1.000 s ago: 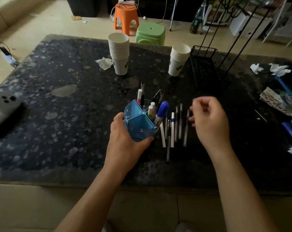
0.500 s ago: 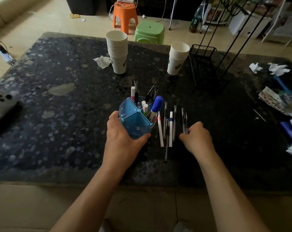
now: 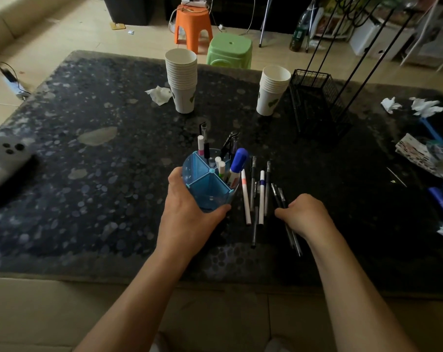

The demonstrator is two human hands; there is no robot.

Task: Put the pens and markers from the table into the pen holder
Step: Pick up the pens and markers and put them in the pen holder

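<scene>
A blue translucent pen holder (image 3: 207, 189) with divided compartments stands on the dark table (image 3: 88, 174). It holds several pens and a blue-capped marker (image 3: 238, 163). My left hand (image 3: 187, 212) is wrapped around the holder's near side. Right of the holder, several pens (image 3: 256, 196) lie side by side on the table, white ones and dark ones. My right hand (image 3: 301, 214) is closed over two dark pens (image 3: 278, 194); their ends stick out beyond my fingers and under my wrist.
Two stacks of paper cups (image 3: 182, 82) (image 3: 272, 91) stand behind the holder. A black wire basket (image 3: 317, 102) is at the back right. Crumpled tissues (image 3: 159, 95) and papers (image 3: 418, 153) lie around. A white device (image 3: 7, 151) sits at the left edge.
My right hand came down from above the pens to the table and closed on the two dark pens on the right. My left hand stayed on the holder.
</scene>
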